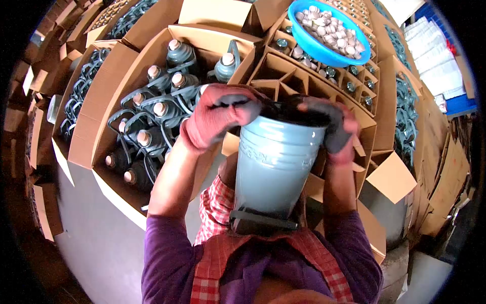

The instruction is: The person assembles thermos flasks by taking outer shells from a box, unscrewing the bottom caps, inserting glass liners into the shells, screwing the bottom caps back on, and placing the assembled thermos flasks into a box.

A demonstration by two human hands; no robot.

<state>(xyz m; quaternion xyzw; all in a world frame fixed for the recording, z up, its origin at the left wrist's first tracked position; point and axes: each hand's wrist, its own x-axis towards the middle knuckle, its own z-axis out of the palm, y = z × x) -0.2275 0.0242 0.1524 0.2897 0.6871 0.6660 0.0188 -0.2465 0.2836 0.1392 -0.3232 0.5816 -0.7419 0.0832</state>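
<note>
A grey-blue bucket-like container with embossed lettering stands upright in front of my body, its dark opening facing up and a black strip near its lower end. Wearing a red and black glove, my left hand is closed at the left side of the rim; what its fingers pinch, if anything, is hidden. My right hand, gloved too, curls over the right side of the rim, gripping it. Left of the container, an open cardboard box holds several dark bottles with pale caps and grey handles.
A blue basin full of pale caps rests on a divided carton of glass bottles. Behind my hands is another carton with cardboard dividers. Boxes of grey handles stand at the right and left. Flattened cardboard leans at far right.
</note>
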